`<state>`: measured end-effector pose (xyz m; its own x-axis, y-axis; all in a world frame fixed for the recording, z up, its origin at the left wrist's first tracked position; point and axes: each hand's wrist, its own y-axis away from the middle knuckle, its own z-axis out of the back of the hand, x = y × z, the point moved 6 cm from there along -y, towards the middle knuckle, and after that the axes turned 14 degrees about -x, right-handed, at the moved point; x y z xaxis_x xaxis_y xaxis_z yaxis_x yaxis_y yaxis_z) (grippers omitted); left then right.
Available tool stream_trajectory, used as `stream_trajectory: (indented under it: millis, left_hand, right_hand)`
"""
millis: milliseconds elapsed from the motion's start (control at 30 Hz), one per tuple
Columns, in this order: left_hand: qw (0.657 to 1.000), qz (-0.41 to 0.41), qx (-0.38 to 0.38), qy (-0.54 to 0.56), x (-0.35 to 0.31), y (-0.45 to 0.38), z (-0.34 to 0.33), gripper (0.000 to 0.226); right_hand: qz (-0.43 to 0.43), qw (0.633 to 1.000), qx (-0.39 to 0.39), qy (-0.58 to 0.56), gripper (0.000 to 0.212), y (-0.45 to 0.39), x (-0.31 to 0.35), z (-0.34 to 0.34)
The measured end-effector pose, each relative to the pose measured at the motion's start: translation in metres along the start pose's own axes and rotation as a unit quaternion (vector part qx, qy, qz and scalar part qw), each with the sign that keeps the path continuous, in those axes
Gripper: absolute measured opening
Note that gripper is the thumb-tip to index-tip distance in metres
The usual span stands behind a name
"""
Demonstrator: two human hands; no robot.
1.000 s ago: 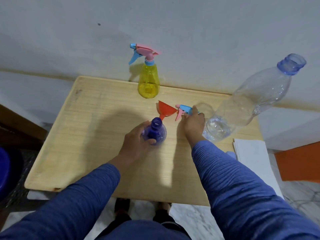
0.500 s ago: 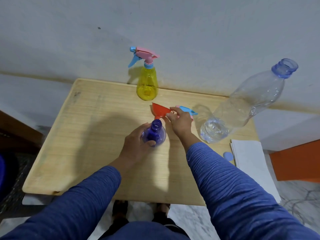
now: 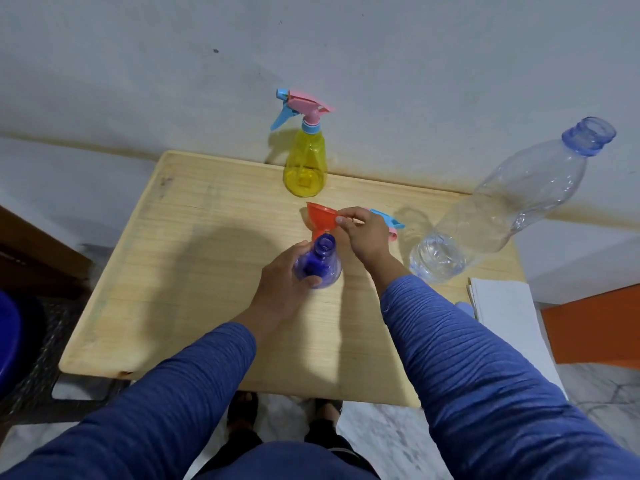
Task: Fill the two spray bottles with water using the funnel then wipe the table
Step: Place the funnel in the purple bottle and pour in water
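Fingers [image 3: 313, 280] of the left hand [image 3: 284, 282] wrap around the uncapped blue spray bottle [image 3: 320, 263], which stands on the wooden desk [image 3: 194, 258]. Right hand [image 3: 365, 233] pinches the rim of the orange funnel [image 3: 322, 220], its spout tilted toward and just above the bottle's open neck. Behind this hand lies a detached pink-and-blue spray head [image 3: 389, 225]. At the desk's rear edge stands the capped yellow spray bottle [image 3: 304, 168]; at right, an open clear water bottle [image 3: 498, 209] holding a little water.
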<state>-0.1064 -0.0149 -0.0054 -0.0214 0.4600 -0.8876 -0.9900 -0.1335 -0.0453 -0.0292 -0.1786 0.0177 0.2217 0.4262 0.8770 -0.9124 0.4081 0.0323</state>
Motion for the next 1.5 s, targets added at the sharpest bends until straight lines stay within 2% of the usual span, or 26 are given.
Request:
stream_trajectory:
  millis: [167, 333, 500, 667, 767, 933, 1100, 1167, 1233, 1300, 1400, 1433, 1500]
  left_hand:
    - [1.000, 0.000, 0.010, -0.008, -0.006, 0.001, 0.001, 0.060]
    - [0.999, 0.003, 0.011, 0.037, -0.007, 0.005, 0.003, 0.058]
    - [0.998, 0.015, 0.005, 0.056, 0.003, 0.006, 0.002, 0.056]
    - [0.998, 0.006, 0.006, 0.056, 0.000, 0.006, 0.003, 0.049]
    - [0.998, 0.007, 0.008, 0.055, 0.002, 0.005, 0.001, 0.044]
    - [0.999, 0.013, 0.004, 0.051, 0.010, 0.003, -0.001, 0.052]
    - [0.999, 0.010, 0.005, 0.046, 0.012, 0.002, -0.001, 0.050]
    - [0.999, 0.006, 0.006, 0.045, 0.012, 0.002, 0.000, 0.050]
    - [0.999, 0.007, 0.011, 0.045, 0.012, 0.003, 0.001, 0.049]
    - [0.999, 0.005, 0.017, 0.044, 0.011, 0.004, 0.001, 0.048]
    - [0.999, -0.006, 0.025, 0.034, 0.010, 0.003, 0.002, 0.043]
    - [0.999, -0.010, 0.029, 0.036, 0.007, 0.002, 0.002, 0.040]
    - [0.998, -0.016, 0.041, 0.048, -0.001, 0.003, 0.003, 0.037]
  right_hand:
    - [0.020, 0.995, -0.037, -0.095, 0.014, 0.006, 0.017, 0.028]
    - [0.063, 0.979, -0.070, -0.182, 0.021, 0.023, 0.038, 0.066]
    - [0.139, 0.975, -0.069, -0.159, 0.024, 0.050, 0.056, 0.081]
    - [0.213, 0.972, -0.044, -0.089, 0.020, 0.070, 0.060, 0.073]
    - [0.231, 0.970, -0.024, -0.067, 0.020, 0.074, 0.053, 0.067]
    - [0.243, 0.968, -0.017, -0.064, 0.025, 0.081, 0.037, 0.065]
    - [0.276, 0.959, -0.039, -0.054, 0.047, 0.091, 0.052, 0.076]
    - [0.274, 0.956, -0.074, -0.068, 0.052, 0.093, 0.060, 0.086]
    - [0.303, 0.938, -0.156, -0.065, 0.049, 0.094, 0.068, 0.102]
    - [0.336, 0.894, -0.293, -0.040, 0.050, 0.094, 0.071, 0.125]
    - [0.316, 0.826, -0.466, -0.014, 0.065, 0.086, 0.063, 0.162]
    - [0.301, 0.816, -0.493, -0.007, 0.072, 0.079, 0.060, 0.171]
    - [0.275, 0.822, -0.499, 0.002, 0.085, 0.063, 0.053, 0.185]
